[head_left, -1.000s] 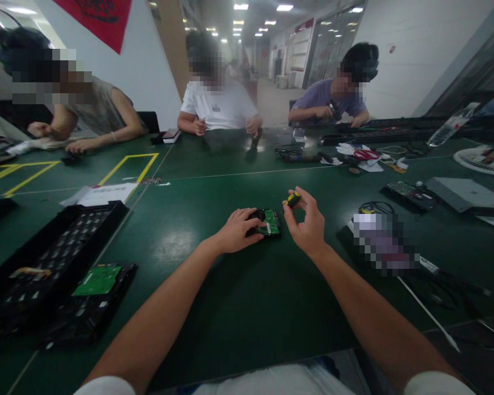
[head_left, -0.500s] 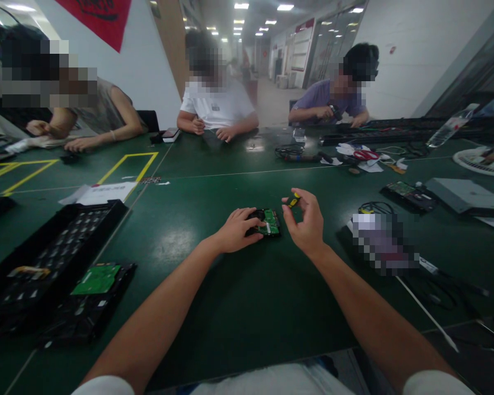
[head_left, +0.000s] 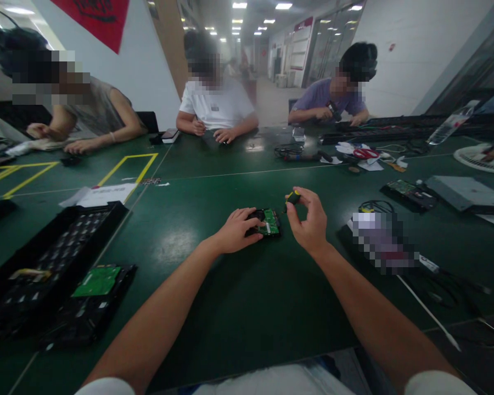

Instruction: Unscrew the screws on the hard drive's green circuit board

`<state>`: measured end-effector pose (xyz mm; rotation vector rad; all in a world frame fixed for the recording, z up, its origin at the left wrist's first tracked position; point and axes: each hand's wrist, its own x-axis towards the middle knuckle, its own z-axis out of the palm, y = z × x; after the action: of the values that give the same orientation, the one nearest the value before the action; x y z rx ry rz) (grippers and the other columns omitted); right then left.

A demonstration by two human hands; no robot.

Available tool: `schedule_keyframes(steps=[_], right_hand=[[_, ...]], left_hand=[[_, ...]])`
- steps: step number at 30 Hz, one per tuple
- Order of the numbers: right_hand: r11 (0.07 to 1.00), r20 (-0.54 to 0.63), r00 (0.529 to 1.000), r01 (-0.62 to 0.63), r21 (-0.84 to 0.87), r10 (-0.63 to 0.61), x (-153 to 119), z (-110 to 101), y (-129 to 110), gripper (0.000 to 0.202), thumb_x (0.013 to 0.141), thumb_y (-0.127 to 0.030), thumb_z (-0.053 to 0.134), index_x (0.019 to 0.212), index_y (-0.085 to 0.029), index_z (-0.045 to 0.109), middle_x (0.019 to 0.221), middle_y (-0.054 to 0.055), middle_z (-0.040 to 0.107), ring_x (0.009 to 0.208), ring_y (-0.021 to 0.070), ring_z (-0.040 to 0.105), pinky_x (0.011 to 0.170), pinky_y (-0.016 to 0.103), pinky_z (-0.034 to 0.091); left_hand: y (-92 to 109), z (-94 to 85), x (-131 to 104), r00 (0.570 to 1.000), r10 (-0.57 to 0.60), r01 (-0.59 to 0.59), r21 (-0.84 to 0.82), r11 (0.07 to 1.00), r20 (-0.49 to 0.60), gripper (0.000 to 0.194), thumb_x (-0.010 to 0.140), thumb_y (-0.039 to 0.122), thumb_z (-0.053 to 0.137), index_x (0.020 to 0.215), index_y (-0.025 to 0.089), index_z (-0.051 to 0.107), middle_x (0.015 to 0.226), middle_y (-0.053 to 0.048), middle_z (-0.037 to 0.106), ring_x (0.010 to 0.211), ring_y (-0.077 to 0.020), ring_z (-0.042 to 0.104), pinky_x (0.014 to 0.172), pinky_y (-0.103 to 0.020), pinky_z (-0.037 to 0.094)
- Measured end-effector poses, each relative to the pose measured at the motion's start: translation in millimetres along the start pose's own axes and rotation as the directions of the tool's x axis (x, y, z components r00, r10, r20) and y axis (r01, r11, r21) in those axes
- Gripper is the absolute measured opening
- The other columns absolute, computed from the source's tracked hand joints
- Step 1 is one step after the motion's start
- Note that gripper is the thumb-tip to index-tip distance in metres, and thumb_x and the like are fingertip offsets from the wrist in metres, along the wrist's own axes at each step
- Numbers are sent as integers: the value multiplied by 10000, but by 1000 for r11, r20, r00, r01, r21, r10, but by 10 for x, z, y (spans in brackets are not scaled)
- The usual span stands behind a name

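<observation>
A hard drive (head_left: 271, 222) lies on the table in front of me, its green circuit board facing up. My left hand (head_left: 242, 230) grips it from the left, with the index finger across the board and the thumb along the near edge. Just right of the drive, my right hand (head_left: 310, 219) pinches a short yellow-and-black screwdriver (head_left: 293, 198) between thumb and fingers. The screwdriver is tilted, its lower end towards the drive, and a gap separates the two. My fingers hide part of its handle and the drive's left portion.
At the left are a black tray (head_left: 66, 258) and another drive with a green board (head_left: 96, 281). To the right lie cables (head_left: 448, 285), a third drive (head_left: 409, 195) and a grey metal box (head_left: 469, 195). Several people sit across the green table (head_left: 214, 340).
The screwdriver has turned in my right fingers and shows more of its dark body. My right hand has shifted very slightly. My left hand stays on the hard drive.
</observation>
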<state>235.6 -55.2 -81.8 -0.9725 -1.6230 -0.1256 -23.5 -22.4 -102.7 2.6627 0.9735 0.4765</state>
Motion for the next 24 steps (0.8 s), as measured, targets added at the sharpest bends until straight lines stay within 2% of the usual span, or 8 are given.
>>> schedule_keyframes(steps=[3,10,17,20,24], right_hand=[[999,20,1000,-18,41,17,-18,17,-27,491,1021,-281,659,1491,-288,518,1358,121,674,1121,265,734,899,468,676],[996,29,996,90,-2,-90,36,-40,-127,522,1000,-221,681,1496,-339,569,1307,85,702,1110,258,715,883,448,667],[998,15,998,53,34,-54,8,-3,-58,550,994,-193,664,1516,-301,529,1393,114,667,1176,276,712,950,484,665],[998,10,1000,28,57,-29,7,3,-43,542,987,-218,694,1494,-305,523,1375,111,672,1136,270,727,907,476,681],[997,27,997,77,-18,-77,34,-29,-81,508,981,-236,711,1460,-324,564,1323,98,682,1104,271,714,859,471,680]], left_hand=[[5,-6,0,1000,2,-2,1,1000,-1,385,998,452,705,1351,298,710,1647,-154,442,1519,-391,425,1228,-628,351],[17,-4,-5,1000,-3,3,-10,1000,-13,374,997,446,709,1340,297,714,1648,-151,445,1515,-395,429,1235,-643,335],[4,6,-2,1000,-9,9,-19,1000,-3,383,995,451,710,1351,311,708,1650,-141,440,1523,-395,418,1232,-644,337],[-2,7,-3,1000,-11,11,-19,1000,-4,383,993,456,712,1349,316,708,1654,-134,438,1520,-394,422,1233,-650,335],[5,2,-3,1000,-6,6,-12,1000,-10,386,991,449,716,1347,302,711,1641,-149,451,1516,-389,428,1233,-640,339]])
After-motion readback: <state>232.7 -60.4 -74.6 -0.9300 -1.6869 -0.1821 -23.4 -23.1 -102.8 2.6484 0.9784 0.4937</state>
